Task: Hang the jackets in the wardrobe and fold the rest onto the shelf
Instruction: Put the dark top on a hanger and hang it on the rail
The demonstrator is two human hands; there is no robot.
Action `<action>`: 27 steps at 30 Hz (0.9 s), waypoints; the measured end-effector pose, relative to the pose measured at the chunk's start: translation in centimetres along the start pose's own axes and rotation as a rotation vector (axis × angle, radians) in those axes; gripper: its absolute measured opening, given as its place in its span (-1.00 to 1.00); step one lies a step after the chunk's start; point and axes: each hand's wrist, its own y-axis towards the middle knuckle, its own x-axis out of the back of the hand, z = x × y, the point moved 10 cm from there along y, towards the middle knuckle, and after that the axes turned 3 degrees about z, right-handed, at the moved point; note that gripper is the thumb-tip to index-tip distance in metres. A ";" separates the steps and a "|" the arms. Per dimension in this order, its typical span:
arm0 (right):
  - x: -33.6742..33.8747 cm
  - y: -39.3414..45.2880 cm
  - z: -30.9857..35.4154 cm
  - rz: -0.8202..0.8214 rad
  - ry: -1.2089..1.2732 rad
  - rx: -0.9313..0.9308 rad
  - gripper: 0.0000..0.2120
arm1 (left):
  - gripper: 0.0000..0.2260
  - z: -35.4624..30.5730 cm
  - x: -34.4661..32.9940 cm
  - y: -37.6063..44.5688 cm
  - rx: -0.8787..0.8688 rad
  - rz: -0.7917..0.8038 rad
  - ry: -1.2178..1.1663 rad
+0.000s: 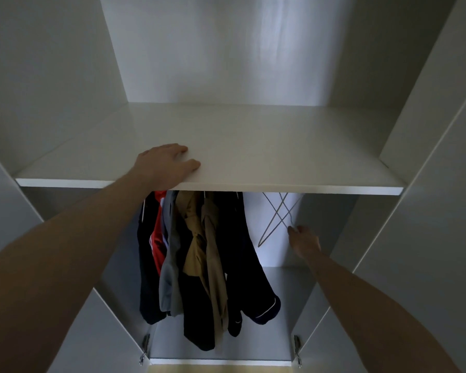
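I face an open white wardrobe. My left hand (165, 162) rests flat on the front edge of the bare white shelf (267, 157), fingers straight. Under the shelf hang several jackets (199, 254): dark navy ones, a red one, a grey one and tan ones, bunched at the left and middle. To their right hang bare wire hangers (279, 216), crossing each other. My right hand (303, 239) reaches into the lower compartment and pinches the lower end of one wire hanger with its fingertips. The rail is hidden behind the shelf.
Wardrobe doors stand open on both sides, the left door (0, 200) and the right door (441, 238). The grey wardrobe floor (267, 332) lies below the jackets. Hinges show at the lower door edges.
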 end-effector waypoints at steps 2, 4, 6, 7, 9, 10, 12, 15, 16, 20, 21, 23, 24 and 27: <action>-0.8 0.1 0.7 0.029 0.001 0.011 -0.56 | -0.31 0.1 -0.1 0.1 -0.001 -0.003 0.000; -1.8 0.0 1.5 0.072 0.043 0.025 -0.58 | -0.30 0.1 -0.2 0.1 0.003 -0.002 -0.009; -2.9 -0.2 2.4 0.107 0.156 0.044 -0.57 | -0.30 0.1 -0.2 0.1 0.002 -0.005 -0.017; -3.4 -0.3 2.8 0.123 0.218 0.052 -0.54 | -0.30 0.1 -0.2 0.1 0.001 -0.007 -0.023; -4.3 -0.3 3.6 0.148 0.279 0.058 -0.43 | -0.30 0.1 -0.1 0.1 0.001 -0.008 -0.031; -4.6 -0.3 4.0 0.150 0.267 0.059 -0.38 | -0.31 0.1 -0.1 0.1 0.000 -0.010 -0.031; -5.1 0.1 4.5 0.136 0.258 0.050 -0.30 | -0.32 0.1 -0.1 0.2 -0.001 -0.012 -0.028; -5.7 0.5 5.2 0.113 0.233 0.024 -0.22 | -0.32 0.1 -0.1 0.2 -0.001 -0.011 -0.024; -5.8 0.6 5.5 0.104 0.205 0.020 -0.21 | -0.31 0.1 -0.1 0.1 0.000 -0.013 -0.026; -6.2 0.8 7.1 0.064 0.145 0.006 -0.20 | -0.33 0.1 0.0 0.0 -0.002 -0.022 -0.040; -6.4 0.8 7.4 0.059 0.135 0.002 -0.23 | -0.33 0.0 0.0 -0.1 -0.003 -0.023 -0.044; -6.9 1.2 7.7 0.055 0.112 0.010 -0.34 | -0.30 -0.1 0.1 -0.2 -0.005 -0.018 -0.042; -7.2 1.3 7.8 0.052 0.109 0.017 -0.41 | -0.28 -0.1 0.1 -0.3 -0.005 -0.016 -0.040; -7.6 1.2 8.1 0.023 0.166 0.029 -0.59 | -0.30 -0.1 0.2 -0.3 -0.003 -0.025 -0.038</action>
